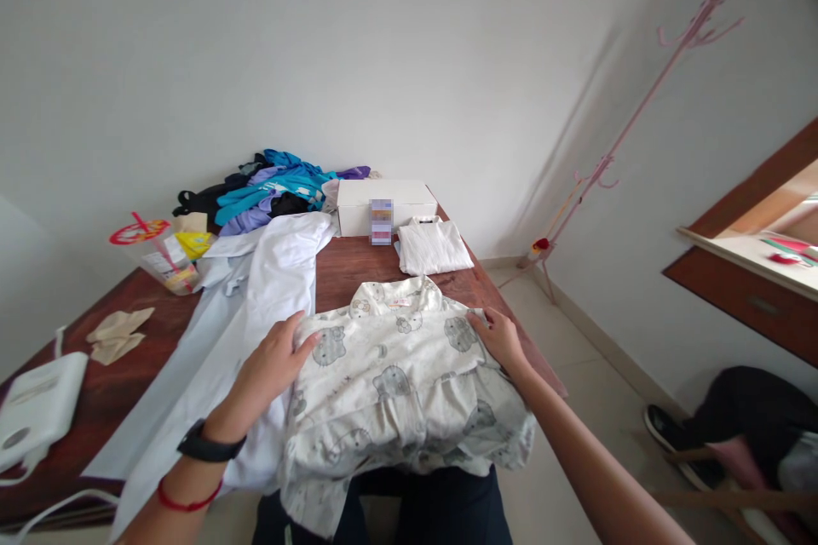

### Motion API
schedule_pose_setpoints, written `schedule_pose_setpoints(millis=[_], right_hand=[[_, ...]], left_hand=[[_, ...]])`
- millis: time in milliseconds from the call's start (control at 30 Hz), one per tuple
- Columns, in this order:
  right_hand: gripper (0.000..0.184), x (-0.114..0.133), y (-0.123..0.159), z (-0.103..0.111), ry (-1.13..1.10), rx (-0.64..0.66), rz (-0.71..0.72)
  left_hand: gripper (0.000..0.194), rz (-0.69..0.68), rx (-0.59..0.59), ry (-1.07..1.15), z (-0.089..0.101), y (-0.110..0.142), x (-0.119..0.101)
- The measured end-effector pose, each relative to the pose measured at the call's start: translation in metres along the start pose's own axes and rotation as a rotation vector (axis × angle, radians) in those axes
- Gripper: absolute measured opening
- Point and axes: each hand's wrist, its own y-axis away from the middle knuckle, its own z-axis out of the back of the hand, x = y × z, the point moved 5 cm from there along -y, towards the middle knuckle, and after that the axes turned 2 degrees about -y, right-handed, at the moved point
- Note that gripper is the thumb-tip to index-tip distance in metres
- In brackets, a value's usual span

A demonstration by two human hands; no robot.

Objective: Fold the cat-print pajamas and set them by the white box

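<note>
A white collared shirt with a grey cartoon-cat print lies spread in front of me, collar pointing away. Its lower part hangs over the table's near edge above my lap, with creases across the middle. My left hand grips the shirt at its left shoulder, thumb on top of the cloth. At the opposite shoulder, my right hand pinches the fabric, some fingers hidden. Just beyond the collar sits a folded white garment. Left of the shirt, a long white cloth runs down the wooden table.
At the back are a white box, a small blurred packet and a heap of coloured clothes. A plastic cup with straw, a tissue and a white corded device lie left. A pink coat stand leans right.
</note>
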Motion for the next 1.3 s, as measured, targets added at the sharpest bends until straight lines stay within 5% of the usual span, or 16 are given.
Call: schedule_pose_setpoints(millis=[300,467,667,900,1033,1300], right_hand=[[0.048,0.0,-0.008,0.003,-0.23,0.064,-0.071],[0.053,0.012,-0.004,0.007,-0.568,0.107,-0.254],[0.054,0.045,0.0,0.019,-0.745,0.156,-0.325],[0.057,0.066,-0.005,0.042,-0.622,0.141,-0.19],[0.062,0.041,-0.012,0.035,-0.38,0.064,-0.155],[0.053,-0.002,-0.014,0.009,0.051,0.101,-0.058]], left_hand=[[0.071,0.062,0.067,0.055,-0.012,-0.035,0.018],[0.081,0.098,0.105,0.246,-0.008,-0.037,0.02],[0.068,0.102,0.312,0.36,-0.014,-0.037,0.015],[0.063,0.121,0.32,0.473,-0.012,-0.043,0.011],[0.049,0.162,0.407,0.47,-0.018,-0.046,0.015],[0.04,0.273,0.453,0.716,0.005,-0.044,0.026]])
